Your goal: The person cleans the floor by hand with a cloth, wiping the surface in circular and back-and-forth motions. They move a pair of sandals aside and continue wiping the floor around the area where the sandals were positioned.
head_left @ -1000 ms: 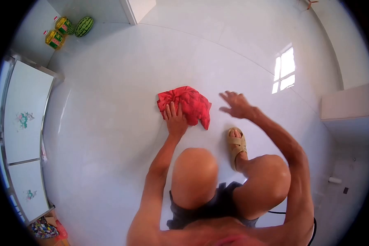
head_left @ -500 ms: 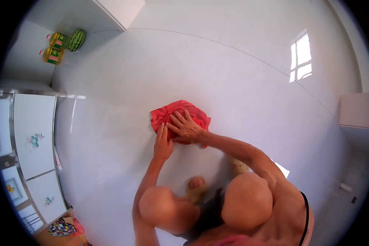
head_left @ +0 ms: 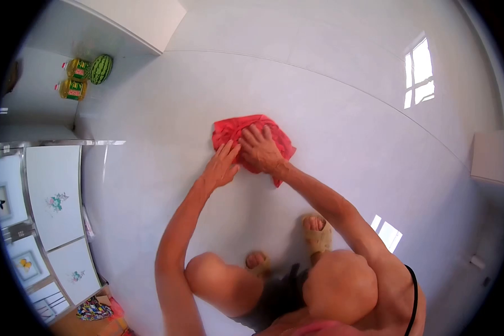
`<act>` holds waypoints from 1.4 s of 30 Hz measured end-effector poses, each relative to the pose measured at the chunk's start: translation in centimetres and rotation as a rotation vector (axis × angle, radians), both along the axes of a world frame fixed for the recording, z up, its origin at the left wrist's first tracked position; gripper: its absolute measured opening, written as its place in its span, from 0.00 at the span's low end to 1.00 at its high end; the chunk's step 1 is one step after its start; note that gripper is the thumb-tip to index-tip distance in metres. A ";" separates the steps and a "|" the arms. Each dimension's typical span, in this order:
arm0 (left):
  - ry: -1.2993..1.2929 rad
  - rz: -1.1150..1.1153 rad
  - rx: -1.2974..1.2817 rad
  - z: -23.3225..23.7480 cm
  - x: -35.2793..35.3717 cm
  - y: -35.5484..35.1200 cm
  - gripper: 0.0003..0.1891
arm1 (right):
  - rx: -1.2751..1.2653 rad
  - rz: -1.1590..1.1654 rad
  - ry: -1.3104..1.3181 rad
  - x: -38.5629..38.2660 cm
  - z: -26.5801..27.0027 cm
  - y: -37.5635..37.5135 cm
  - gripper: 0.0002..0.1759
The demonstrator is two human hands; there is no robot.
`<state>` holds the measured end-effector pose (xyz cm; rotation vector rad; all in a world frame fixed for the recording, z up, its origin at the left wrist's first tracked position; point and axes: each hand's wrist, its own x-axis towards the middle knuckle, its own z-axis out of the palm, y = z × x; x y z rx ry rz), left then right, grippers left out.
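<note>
A crumpled red cloth [head_left: 233, 126] lies on the glossy pale floor [head_left: 168, 112] in front of my feet. My right hand [head_left: 262, 149] rests flat on the cloth's middle, fingers spread. At the cloth's near left edge is my left hand [head_left: 222, 164], its fingers stretched out and their tips on the fabric. Neither hand grips the cloth. Whatever part of the cloth lies beneath my palms is hidden.
My sandalled feet [head_left: 317, 234] and bent knees are close behind the hands. Cabinets with flower prints [head_left: 55, 193] line the left. Two oil bottles [head_left: 73, 89] and a watermelon [head_left: 101, 69] stand at the upper left. A white box-like unit [head_left: 489, 155] is at the right.
Both hands and the red cloth have moved forward, away from my feet. My arms are stretched farther out, and the left hand sits slightly more apart from the right.
</note>
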<state>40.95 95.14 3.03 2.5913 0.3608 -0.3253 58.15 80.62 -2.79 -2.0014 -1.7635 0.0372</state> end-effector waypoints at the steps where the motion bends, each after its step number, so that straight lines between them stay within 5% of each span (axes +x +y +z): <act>1: 0.039 -0.058 0.032 0.7 2.2 0.6 0.38 | -0.001 -0.036 0.010 1.3 -0.2 -0.1 0.30; 5: 0.122 -0.131 0.139 2.4 11.2 0.7 0.37 | 0.028 -0.225 -0.019 6.2 -1.2 -2.4 0.30; 8: -0.178 -0.059 0.005 -3.3 16.0 -1.7 0.34 | 0.009 -0.367 0.043 8.7 -1.2 -5.3 0.30; 12: -0.405 0.096 0.164 -8.0 19.5 -13.0 0.31 | -0.084 -0.494 0.010 11.5 -2.4 -11.4 0.32; 14: -0.459 -0.044 0.168 -8.2 21.3 -16.4 0.31 | -0.116 -0.561 -0.001 12.4 -1.6 -15.5 0.33; 16: -0.507 -0.026 -0.154 -9.1 22.7 -20.6 0.31 | -0.130 -0.667 0.024 13.5 0.9 -20.4 0.30; 23: -0.301 -0.198 -0.145 -6.4 21.3 -29.6 0.34 | -0.200 -1.091 -0.196 17.5 -2.1 -37.3 0.29; 31: -0.432 -0.003 -0.063 -6.5 20.2 -23.8 0.34 | -0.136 -1.124 -0.286 20.7 -2.8 -26.4 0.30; 35: -0.404 0.262 0.004 -5.9 17.3 -19.6 0.35 | 0.042 -0.888 -0.294 20.5 -1.5 -14.0 0.28; 38: -0.313 0.205 0.027 -6.2 16.4 -19.3 0.38 | -0.092 -0.656 0.065 16.1 2.3 -4.3 0.32; 42: -0.511 0.145 0.041 -8.0 15.8 -19.0 0.32 | -0.076 -0.399 0.037 12.2 -0.6 3.4 0.39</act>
